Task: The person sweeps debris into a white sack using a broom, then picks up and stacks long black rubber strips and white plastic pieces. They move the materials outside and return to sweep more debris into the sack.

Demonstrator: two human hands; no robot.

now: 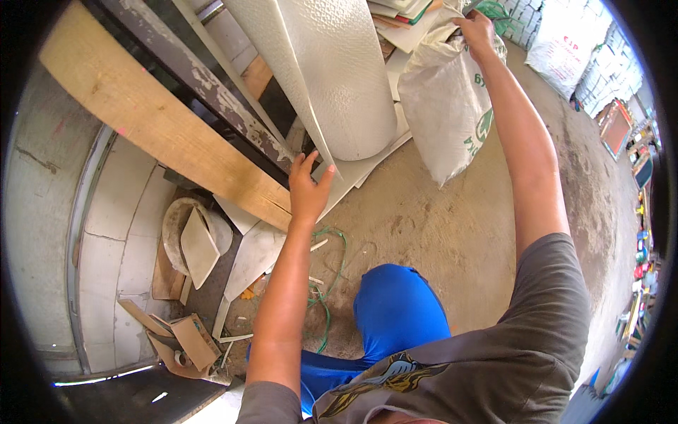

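Note:
My left hand [308, 189] is at the low end of a thin white panel [277, 56] that leans with the other boards. Its fingers are spread, and whether they touch the panel's edge I cannot tell. Right beside that panel stands a curved, textured white sheet [346, 78]. At the upper right my right hand [478, 34] is closed around the gathered top of a white woven sack [441, 106] with green print. The sack hangs down in front of my outstretched arm, and what is inside is hidden.
A wooden plank [162, 134] and a peeling dark beam [205, 78] lean at the left. Below them are a round bucket [222, 233] with a tile piece and a torn cardboard box [195, 341]. Green string [344, 261] lies on the floor. Another white sack [565, 49] stands far right.

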